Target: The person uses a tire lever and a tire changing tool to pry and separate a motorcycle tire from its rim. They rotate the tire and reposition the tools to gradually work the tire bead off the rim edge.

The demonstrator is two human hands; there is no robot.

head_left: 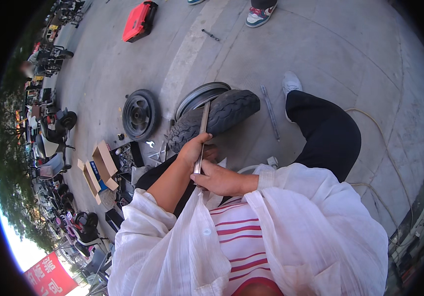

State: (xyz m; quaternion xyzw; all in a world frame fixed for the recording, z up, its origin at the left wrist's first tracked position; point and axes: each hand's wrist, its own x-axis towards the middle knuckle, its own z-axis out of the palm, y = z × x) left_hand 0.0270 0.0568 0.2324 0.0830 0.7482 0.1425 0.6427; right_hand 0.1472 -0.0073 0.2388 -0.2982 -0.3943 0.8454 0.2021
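My left hand is wrapped round the middle of a long flat steel tire lever. My right hand grips the lever's near end, close to my body. The lever's far tip reaches between a black treaded tire and a silver wheel rim. The tire lies tilted against the rim, partly off it on the near side. Exactly how the tip meets the rim edge is too small to tell. My bent right leg is beside the tire.
Another metal bar lies right of the tire. A black wheel lies left, near an open cardboard box and scattered tools. Farther off are a red case, a small bolt-like part and another person's shoe. A hose curves at right.
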